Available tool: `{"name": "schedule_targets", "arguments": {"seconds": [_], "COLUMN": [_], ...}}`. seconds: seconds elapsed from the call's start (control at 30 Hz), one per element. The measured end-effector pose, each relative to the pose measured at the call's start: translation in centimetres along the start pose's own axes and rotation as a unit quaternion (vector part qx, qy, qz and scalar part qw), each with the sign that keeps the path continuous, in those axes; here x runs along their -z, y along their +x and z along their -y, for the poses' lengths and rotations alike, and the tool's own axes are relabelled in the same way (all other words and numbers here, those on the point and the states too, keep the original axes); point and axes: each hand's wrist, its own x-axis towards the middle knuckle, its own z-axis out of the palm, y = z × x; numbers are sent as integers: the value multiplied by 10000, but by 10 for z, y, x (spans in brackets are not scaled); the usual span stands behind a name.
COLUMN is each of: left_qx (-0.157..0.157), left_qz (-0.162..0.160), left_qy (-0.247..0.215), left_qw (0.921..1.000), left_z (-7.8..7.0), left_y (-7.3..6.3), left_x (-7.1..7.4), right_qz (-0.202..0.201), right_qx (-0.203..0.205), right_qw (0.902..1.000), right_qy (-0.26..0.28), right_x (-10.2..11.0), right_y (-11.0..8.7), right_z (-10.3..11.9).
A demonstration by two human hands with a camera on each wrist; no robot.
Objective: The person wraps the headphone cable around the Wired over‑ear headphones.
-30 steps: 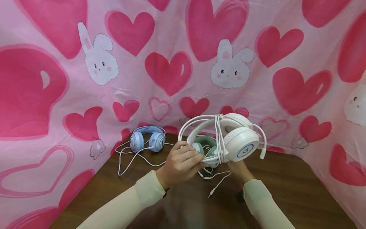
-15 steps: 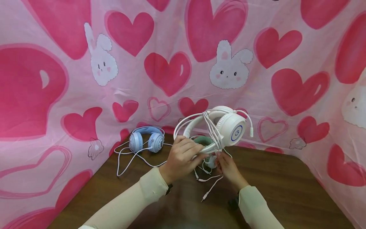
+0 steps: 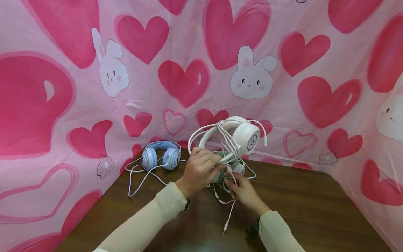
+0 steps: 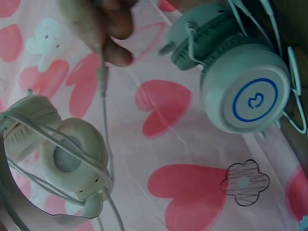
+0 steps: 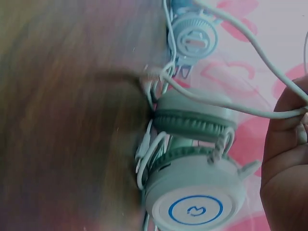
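Note:
White over-ear headphones with a thin boom mic hang tilted in the air, their white cable wound several times round the headband and one ear cup. My left hand grips the headband. Just below and to the right, my right hand pinches the cable near its split end. In the left wrist view the fingertips of the right hand hold a thin cable piece close to the white ear cup. A free plug dangles below the hands.
Green and white headphones stand behind my hands, partly hidden in the head view, with loose cables around them. Blue headphones sit at the back left, their cord looped on the brown table. A pink heart-print cloth hangs behind.
The white headphones have shifted left and sit farther from me. My right hand has come from under the ear cup, moving left and down to the cable, which it now pinches.

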Motion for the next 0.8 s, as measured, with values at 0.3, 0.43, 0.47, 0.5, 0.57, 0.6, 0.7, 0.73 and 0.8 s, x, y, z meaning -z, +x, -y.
{"name": "schedule_targets", "arguments": {"seconds": [0.3, 0.43, 0.47, 0.5, 0.57, 0.6, 0.7, 0.73, 0.8], "left_qx": [-17, 6, 18, 47, 82, 98, 134, 136, 123], "left_qz": [305, 392, 414, 441, 480, 498, 573, 595, 662], "left_qy": [382, 449, 472, 497, 515, 519, 548, 544, 568], "left_qw": [9988, 9982, 9980, 9978, 9975, 9974, 9968, 9967, 9961], "left_z": [13, 19, 21, 22, 23, 24, 24, 25, 25], "left_y": [-5, -11, -12, -14, -16, -17, -19, -20, -21], "left_x": [-4, -7, -8, -9, -10, -11, -12, -13, -14], "right_qz": [173, 250, 272, 282, 272, 267, 234, 227, 222], "right_qx": [-303, -258, -214, -213, -239, -238, -336, -345, -323], "right_qw": [9978, 9973, 9974, 9973, 9974, 9976, 9981, 9983, 9986], "right_qy": [569, 638, 636, 650, 628, 586, 462, 414, 352], "right_x": [-11, -15, -15, -16, -16, -17, -16, -16, -15], "right_y": [-20, -33, -34, -36, -39, -40, -41, -42, -42], "right_z": [19, 36, 37, 39, 41, 42, 38, 35, 30]}}
